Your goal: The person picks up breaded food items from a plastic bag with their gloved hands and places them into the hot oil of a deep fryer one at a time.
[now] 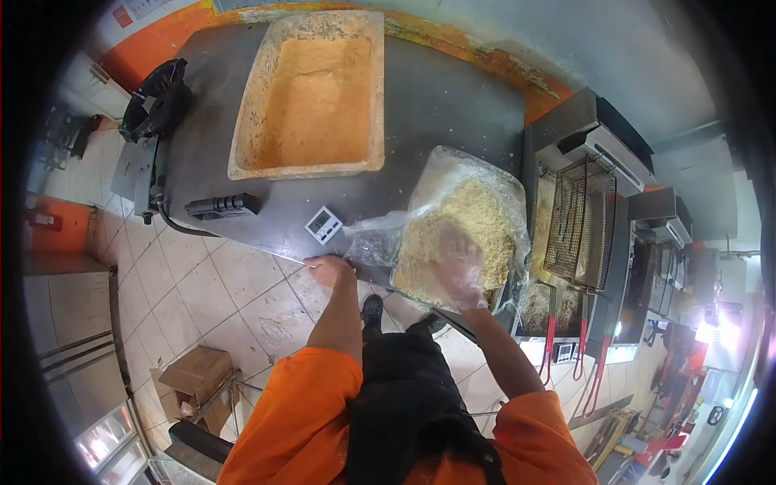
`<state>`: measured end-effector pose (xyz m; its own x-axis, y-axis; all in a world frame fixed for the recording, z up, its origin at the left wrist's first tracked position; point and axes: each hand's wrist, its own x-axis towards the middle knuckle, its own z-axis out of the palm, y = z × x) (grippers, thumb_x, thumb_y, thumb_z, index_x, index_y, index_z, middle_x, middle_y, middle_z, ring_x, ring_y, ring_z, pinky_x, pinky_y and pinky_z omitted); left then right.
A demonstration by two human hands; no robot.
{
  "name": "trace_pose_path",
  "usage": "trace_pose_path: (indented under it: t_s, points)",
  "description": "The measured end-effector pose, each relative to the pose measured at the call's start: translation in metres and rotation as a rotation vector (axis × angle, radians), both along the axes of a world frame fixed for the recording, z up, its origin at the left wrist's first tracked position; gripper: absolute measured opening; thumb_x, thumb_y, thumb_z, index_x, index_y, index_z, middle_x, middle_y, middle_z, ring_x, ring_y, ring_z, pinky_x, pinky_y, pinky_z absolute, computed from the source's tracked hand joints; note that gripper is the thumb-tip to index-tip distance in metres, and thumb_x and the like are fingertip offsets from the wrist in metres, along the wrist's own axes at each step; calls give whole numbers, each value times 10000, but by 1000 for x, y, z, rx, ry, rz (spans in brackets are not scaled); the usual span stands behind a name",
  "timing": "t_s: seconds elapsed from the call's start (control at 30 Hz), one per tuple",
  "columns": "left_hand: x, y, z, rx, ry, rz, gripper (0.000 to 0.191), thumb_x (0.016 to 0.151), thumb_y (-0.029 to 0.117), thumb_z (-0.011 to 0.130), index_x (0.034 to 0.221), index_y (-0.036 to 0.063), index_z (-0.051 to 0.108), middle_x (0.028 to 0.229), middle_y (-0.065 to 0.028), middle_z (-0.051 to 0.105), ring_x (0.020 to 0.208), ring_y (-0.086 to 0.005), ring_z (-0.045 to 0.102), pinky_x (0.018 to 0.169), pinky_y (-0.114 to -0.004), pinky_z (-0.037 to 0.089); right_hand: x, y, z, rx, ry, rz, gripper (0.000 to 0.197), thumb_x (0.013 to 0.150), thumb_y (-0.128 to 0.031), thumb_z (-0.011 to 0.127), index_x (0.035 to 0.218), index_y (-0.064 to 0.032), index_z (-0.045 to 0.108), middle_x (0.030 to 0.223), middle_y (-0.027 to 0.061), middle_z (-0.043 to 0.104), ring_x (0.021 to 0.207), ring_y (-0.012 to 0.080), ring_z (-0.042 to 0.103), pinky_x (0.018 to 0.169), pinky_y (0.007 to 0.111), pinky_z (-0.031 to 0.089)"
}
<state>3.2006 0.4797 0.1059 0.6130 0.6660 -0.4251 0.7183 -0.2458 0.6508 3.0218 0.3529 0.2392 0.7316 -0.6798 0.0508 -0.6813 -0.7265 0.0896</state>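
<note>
My right hand (459, 267), in a clear plastic glove, presses into pale yellow crumbs (479, 212) in a tray lined with a clear plastic bag (445, 159). Its fingers are blurred, so whether they hold crumbs is hidden. My bare left hand (329, 269) rests at the front edge of the metal worktop (273, 224), its fingers on the edge. Just behind it lies a small white digital timer (324, 225). A large tub (306, 173) with orange-tan powder (318, 115) stands farther back.
On the right is a deep fryer with wire baskets (576, 224) and red handles (550, 348) jutting out. A black device (221, 206) and a black round appliance part (160, 106) lie on the left of the worktop. An open cardboard box (197, 379) stands on the tiled floor.
</note>
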Motion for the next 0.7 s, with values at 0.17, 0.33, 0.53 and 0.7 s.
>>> trace_pose_path:
  t_s: [0.17, 0.33, 0.53, 0.7]
  points:
    - [2, 0, 8, 22, 8, 18, 668, 940, 455, 243, 961, -139, 549, 932, -348, 574, 882, -471, 565, 783, -541, 436, 2, -45, 21, 647, -12, -34, 622, 842, -447, 499, 1345, -102, 372, 1392, 119, 359, 1300, 270, 297, 1056, 384, 217]
    - [-1, -7, 19, 2, 40, -12, 670, 940, 460, 239, 969, -134, 549, 924, -344, 577, 881, -477, 560, 779, -544, 435, 5, -46, 17, 466, -303, -83, 496, 837, -379, 531, 1242, -94, 509, 1209, 115, 527, 1126, 255, 468, 975, 391, 332]
    - [2, 0, -6, 1, 50, -29, 692, 932, 483, 216, 1006, -113, 560, 962, -328, 581, 911, -480, 549, 802, -534, 427, -56, -130, 50, 679, -171, -213, 375, 859, -217, 523, 1218, -111, 538, 1214, 103, 543, 1075, 223, 539, 928, 319, 395]
    - [-3, -8, 22, -89, 47, -17, 723, 931, 489, 192, 999, -129, 563, 988, -320, 581, 926, -468, 553, 820, -525, 427, -132, -177, 97, 385, -260, -320, 402, 814, -167, 591, 1209, -124, 531, 1136, 145, 591, 1007, 204, 597, 907, 328, 452]
